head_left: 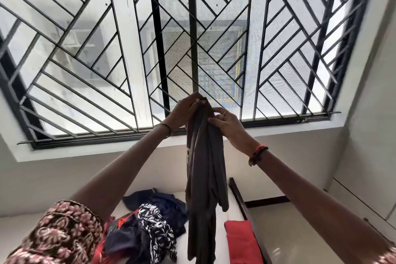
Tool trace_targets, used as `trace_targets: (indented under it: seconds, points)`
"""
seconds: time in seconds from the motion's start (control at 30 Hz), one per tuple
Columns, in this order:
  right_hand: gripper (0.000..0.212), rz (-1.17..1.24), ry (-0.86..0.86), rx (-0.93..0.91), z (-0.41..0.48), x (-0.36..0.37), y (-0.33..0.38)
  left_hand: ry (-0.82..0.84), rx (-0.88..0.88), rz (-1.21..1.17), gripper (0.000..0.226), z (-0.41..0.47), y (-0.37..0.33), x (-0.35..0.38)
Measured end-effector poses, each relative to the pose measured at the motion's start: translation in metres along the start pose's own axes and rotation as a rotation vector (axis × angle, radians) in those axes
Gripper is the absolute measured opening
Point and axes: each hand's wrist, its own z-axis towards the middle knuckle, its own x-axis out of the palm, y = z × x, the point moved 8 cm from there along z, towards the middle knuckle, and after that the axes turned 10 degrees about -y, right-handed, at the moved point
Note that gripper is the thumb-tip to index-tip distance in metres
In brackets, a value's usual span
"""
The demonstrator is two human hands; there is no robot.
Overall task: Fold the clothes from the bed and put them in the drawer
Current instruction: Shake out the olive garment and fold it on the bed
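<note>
Filling the upper frame, a wide window point(192, 38) with a black diagonal grille looks onto pale buildings. Below it, at the bottom centre, lies the white bed point(220, 231) with a dark wooden frame along its right side.

On the bed's left part sits a loose pile of clothes point(150, 221): navy pieces, a black-and-white print, some red. To its right, near the frame edge, lies a folded red cloth point(241, 240).

I hold a grey garment point(203, 178) up at centre frame, and it hangs bunched and long above the bed. My left hand point(184, 109) pinches its top end, fingers curled on the fabric. My right hand point(227, 122) grips it just below, thumb against the cloth.

A red and dark bracelet point(258, 153) circles my right wrist.
</note>
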Motion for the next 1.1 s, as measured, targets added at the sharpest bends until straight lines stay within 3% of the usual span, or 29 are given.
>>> trace_targets:
  seconds: [0.1, 0.3, 0.4, 0.5, 0.6, 0.73, 0.77, 0.83, 0.87, 0.93, 1.03, 1.1]
  points:
    - [0.027, -0.209, 0.031, -0.064, -0.016, -0.004, -0.019, -0.086, 0.068, 0.064, 0.024, 0.005, -0.01, -0.01]
    - [0.052, -0.45, -0.035, -0.134, -0.033, -0.028, -0.068, -0.103, 0.122, 0.097, 0.01, 0.015, -0.025, -0.028]
    - [0.072, -0.59, -0.149, -0.281, -0.041, -0.041, -0.071, -0.131, 0.156, 0.109, 0.01, 0.02, -0.033, -0.039]
    - [0.077, -0.616, -0.162, -0.436, -0.052, -0.041, -0.067, -0.156, 0.199, 0.117, 0.015, 0.025, -0.042, -0.048]
    - [0.071, -0.663, -0.128, -0.492, -0.057, -0.042, -0.072, -0.178, 0.191, 0.124, 0.016, 0.029, -0.044, -0.055]
    - [0.075, -0.958, 0.008, -0.55, -0.063, -0.036, -0.078, -0.183, 0.199, 0.123, 0.022, 0.035, -0.047, -0.062]
    - [0.065, -1.054, 0.064, -0.539, -0.063, -0.034, -0.082, -0.188, 0.198, 0.116, 0.023, 0.037, -0.048, -0.065]
    - [0.023, -1.256, 0.102, -0.5, -0.064, -0.029, -0.079, -0.194, 0.187, 0.092, 0.023, 0.039, -0.05, -0.07]
    - [0.019, -1.279, 0.081, -0.434, -0.062, -0.032, -0.082, -0.191, 0.182, 0.081, 0.023, 0.04, -0.051, -0.072]
    - [0.011, -1.225, 0.0, -0.359, -0.057, -0.038, -0.084, -0.173, 0.165, 0.06, 0.027, 0.042, -0.051, -0.073]
    - [0.02, -1.119, -0.054, -0.29, -0.054, -0.038, -0.088, -0.155, 0.129, 0.052, 0.024, 0.043, -0.05, -0.072]
    - [0.015, -1.024, -0.072, -0.261, -0.06, -0.03, -0.086, -0.155, 0.128, 0.039, 0.019, 0.044, -0.051, -0.071]
